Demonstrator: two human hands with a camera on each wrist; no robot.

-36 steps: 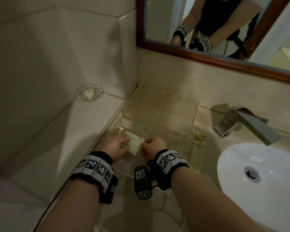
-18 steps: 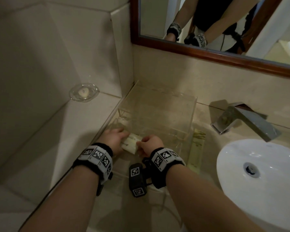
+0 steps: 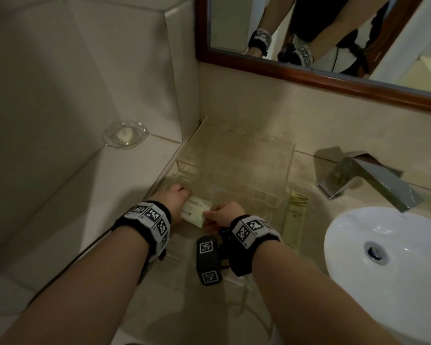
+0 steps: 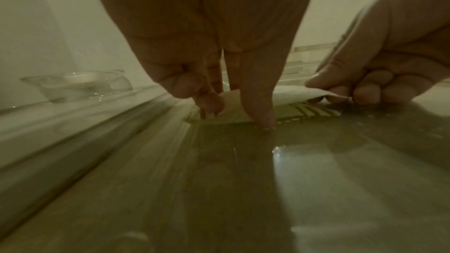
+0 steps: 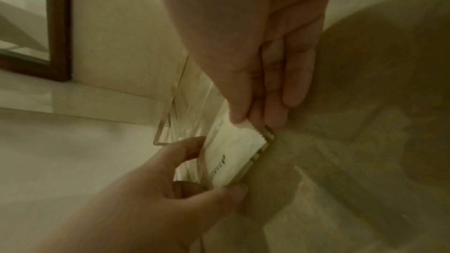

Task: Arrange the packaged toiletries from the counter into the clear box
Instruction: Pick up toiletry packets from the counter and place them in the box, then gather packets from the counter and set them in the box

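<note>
A white packet [image 3: 197, 211] lies low at the front of the clear box [image 3: 237, 168], held from both ends. My left hand [image 3: 178, 195] grips its left end, fingers curled over it and thumb tip [image 4: 261, 116] down on the surface. My right hand [image 3: 217, 215] pinches the packet's [image 5: 233, 153] right corner between thumb and fingers [image 5: 275, 114]. In the left wrist view a second, green-striped packet [image 4: 306, 112] shows under the white packet [image 4: 292, 91]. Another long packet [image 3: 295, 215] lies on the counter to the right of the box.
A glass soap dish [image 3: 125, 133] stands on the raised ledge at the left. The metal faucet [image 3: 368, 180] and white sink [image 3: 396, 257] are at the right. A wood-framed mirror [image 3: 309, 70] hangs on the wall behind the box.
Both hands keep hold of the white packet, and it has turned slightly. My left hand has edged forward toward the box. The head view has shifted a little.
</note>
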